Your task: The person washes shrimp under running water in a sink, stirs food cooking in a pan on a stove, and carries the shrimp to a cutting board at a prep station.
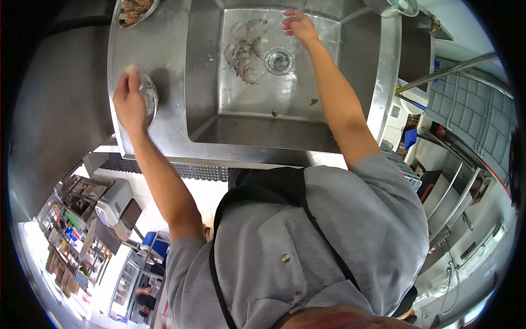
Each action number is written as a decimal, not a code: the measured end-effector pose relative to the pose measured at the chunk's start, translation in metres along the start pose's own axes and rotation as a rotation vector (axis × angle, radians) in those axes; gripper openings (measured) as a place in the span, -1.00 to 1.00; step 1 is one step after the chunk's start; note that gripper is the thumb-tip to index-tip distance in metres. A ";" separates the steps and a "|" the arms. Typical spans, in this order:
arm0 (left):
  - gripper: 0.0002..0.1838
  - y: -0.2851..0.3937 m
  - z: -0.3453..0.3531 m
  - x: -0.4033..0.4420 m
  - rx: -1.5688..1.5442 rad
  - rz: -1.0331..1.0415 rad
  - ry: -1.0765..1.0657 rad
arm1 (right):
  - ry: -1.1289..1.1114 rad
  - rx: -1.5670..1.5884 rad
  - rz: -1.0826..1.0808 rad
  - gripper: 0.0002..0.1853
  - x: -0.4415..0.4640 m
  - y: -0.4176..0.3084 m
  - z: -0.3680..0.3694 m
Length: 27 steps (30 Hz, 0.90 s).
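Observation:
At the left counter, my left hand (131,104) is closed, its fingertips pinching a small pale piece (130,68) that looks like shrimp. Just beside and partly behind that hand is a bowl (153,98) with greyish, translucent contents; the hand hides part of it. My right hand (300,27) reaches over the far right of the steel sink (263,131), fingers apart, with nothing visible in them. Left of the drain (278,61), a loose pile of raw grey shrimp (244,57) lies on the sink floor.
Brownish-orange shrimp-like pieces fill a bowl (134,12) at the counter's far left. A green leaf scrap (313,102) lies in the sink. Another container (404,6) stands at the far right corner. A metal rack (466,98) is on the right. In the lower left distance, a person (145,299) is visible.

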<state>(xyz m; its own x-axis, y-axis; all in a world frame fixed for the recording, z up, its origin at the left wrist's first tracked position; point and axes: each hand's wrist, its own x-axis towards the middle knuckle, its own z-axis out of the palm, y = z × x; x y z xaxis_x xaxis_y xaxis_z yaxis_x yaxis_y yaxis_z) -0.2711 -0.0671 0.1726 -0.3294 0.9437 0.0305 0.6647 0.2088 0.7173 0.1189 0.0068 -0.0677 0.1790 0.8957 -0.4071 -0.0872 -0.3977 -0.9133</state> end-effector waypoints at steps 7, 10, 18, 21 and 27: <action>-0.60 -0.010 -0.046 -0.050 0.375 0.004 0.150 | -0.519 -1.446 -0.163 -0.69 0.001 0.177 0.020; -0.66 -0.001 -0.047 -0.061 0.322 0.079 0.172 | -0.375 -1.520 -0.098 -0.71 -0.030 0.182 0.033; -0.79 0.027 0.029 -0.064 -0.091 0.191 -0.035 | -0.420 -1.313 -0.050 -0.70 -0.019 0.143 0.013; -0.77 0.036 0.099 -0.059 -0.142 0.334 -0.304 | -0.592 -1.098 -0.104 -0.66 0.002 0.084 -0.005; -0.64 0.044 0.281 -0.027 -0.240 0.586 -0.446 | -0.662 -1.022 -0.476 -0.70 -0.007 -0.090 -0.029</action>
<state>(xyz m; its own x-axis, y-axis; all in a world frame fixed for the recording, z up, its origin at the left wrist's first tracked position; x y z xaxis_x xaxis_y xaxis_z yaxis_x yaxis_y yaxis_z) -0.0443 -0.0117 0.0075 0.3659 0.9079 0.2047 0.4673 -0.3695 0.8032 0.1542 0.0303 0.0169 -0.5528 0.8003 -0.2321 0.6823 0.2748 -0.6774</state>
